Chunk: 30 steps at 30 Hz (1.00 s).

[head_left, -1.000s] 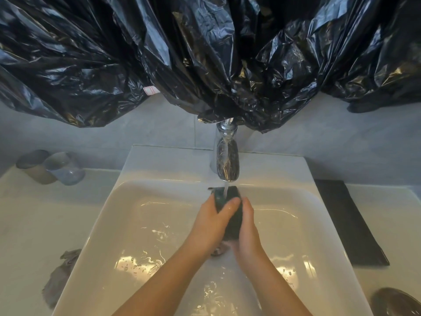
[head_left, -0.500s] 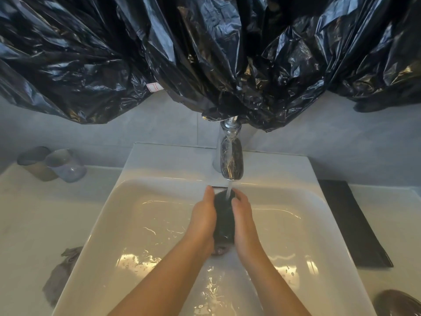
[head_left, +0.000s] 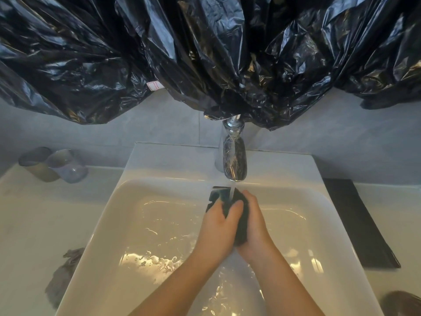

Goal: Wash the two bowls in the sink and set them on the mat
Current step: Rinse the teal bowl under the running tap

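Both hands are over the sink (head_left: 159, 163), near its rear wall, right under the tap (head_left: 234, 160). Water stream (head_left: 232, 193) is running and falls onto what the hands hold. Right hand (head_left: 256, 224) grips a dark bowl (head_left: 242, 231) held on edge, fingers curled over its upper rim, palm against its right side. Left hand (head_left: 217, 226) is closed round a dark blue-green sponge (head_left: 215, 195), whose far corner pokes out beyond the fingers; its thumb lies across the bowl's near face, pressing sponge to bowl. How the hidden fingers lie cannot be told. Shallow water ripples on the sink floor. Black mat (head_left: 360, 224) lies on the countertop (head_left: 34, 213) along the sink's right edge, nothing visible on it. Second bowl (head_left: 403, 303), dark, sits on the countertop at the front right corner, just off the mat, partly cut by the frame. Two tumblers (head_left: 54, 165) stand at the rear left corner; a grey cloth (head_left: 63, 274) is crumpled against the sink's left edge. Black plastic sheeting (head_left: 205, 53) hangs above.
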Tool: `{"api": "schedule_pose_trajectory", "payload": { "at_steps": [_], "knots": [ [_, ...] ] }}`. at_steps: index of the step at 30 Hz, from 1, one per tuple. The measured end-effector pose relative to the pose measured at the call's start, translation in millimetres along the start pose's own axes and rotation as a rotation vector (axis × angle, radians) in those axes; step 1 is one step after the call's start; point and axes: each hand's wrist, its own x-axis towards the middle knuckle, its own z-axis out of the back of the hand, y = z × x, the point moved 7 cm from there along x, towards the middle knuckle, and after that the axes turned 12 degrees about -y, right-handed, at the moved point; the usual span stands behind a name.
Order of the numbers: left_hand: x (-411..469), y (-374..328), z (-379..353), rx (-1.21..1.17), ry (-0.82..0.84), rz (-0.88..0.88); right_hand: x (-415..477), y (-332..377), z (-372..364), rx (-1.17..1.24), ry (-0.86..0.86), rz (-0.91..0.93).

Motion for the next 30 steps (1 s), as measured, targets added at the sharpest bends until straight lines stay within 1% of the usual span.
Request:
{"api": "schedule_pose_trajectory", "payload": {
  "at_steps": [1,2,3,4,5,6,7,8,10,11,12,13,14,15,16,17,19,20,22,23,24,25,26,28,30],
  "knots": [
    [-1,0,1,0.027,0.0,-0.048,-4,-1,1,-0.008,-0.001,-0.006],
    [2,2,5,0.036,-0.032,-0.028,-5,-2,0,-0.01,0.022,0.01],
    [8,4,8,0.016,-0.084,0.042,-7,-2,1,-0.021,-0.033,0.04],
    [15,9,11,-0.037,-0.123,0.152,-7,-1,1,-0.052,-0.024,0.104],
    [18,11,10,-0.089,-0.119,0.266,-11,3,-1,-0.05,-0.034,0.14],
    [18,11,7,-0.126,-0.087,0.326,-9,4,2,-0.084,-0.049,0.18],
    [16,7,4,-0.125,-0.04,0.291,-11,8,2,-0.073,-0.062,0.167],
    [12,2,1,-0.095,-0.009,0.193,-10,8,1,-0.045,-0.042,0.127],
    [3,-3,1,0.014,-0.032,-0.007,-7,5,0,-0.027,0.03,0.07],
    [1,-2,4,0.041,-0.056,-0.04,-10,5,-4,-0.041,0.073,0.069],
    [4,3,8,0.045,-0.098,-0.015,-11,4,-6,-0.066,0.089,0.093],
    [10,7,14,-0.016,-0.16,0.082,-14,7,-7,-0.109,0.071,0.158],
    [15,14,18,-0.123,-0.196,0.231,-10,9,-6,-0.19,0.023,0.242],
    [19,18,18,-0.223,-0.208,0.386,-11,12,-8,-0.286,0.011,0.308],
    [21,20,17,-0.291,-0.196,0.503,-10,12,-10,-0.376,0.018,0.336],
    [21,21,14,-0.313,-0.168,0.538,-6,11,-10,-0.365,-0.017,0.281],
    [16,18,12,-0.276,-0.141,0.507,0,10,-4,-0.306,-0.073,0.181],
    [13,18,14,-0.271,-0.147,0.499,3,9,0,-0.277,-0.076,0.131],
    [9,22,13,-0.384,-0.121,0.563,2,10,7,-0.216,-0.074,0.04],
    [9,24,14,-0.452,-0.109,0.603,-3,10,11,-0.172,-0.049,-0.003],
    [11,28,18,-0.465,-0.128,0.623,-6,9,12,-0.114,-0.016,-0.047],
    [15,32,22,-0.442,-0.16,0.608,-10,10,13,-0.09,-0.007,-0.069],
    [18,36,26,-0.371,-0.196,0.572,-9,9,16,-0.074,-0.025,-0.077],
    [20,39,32,-0.216,-0.249,0.469,-8,10,14,-0.059,-0.057,-0.039],
    [14,34,29,-0.227,-0.21,0.408,-6,9,16,-0.046,-0.105,-0.005]
  ]
}}
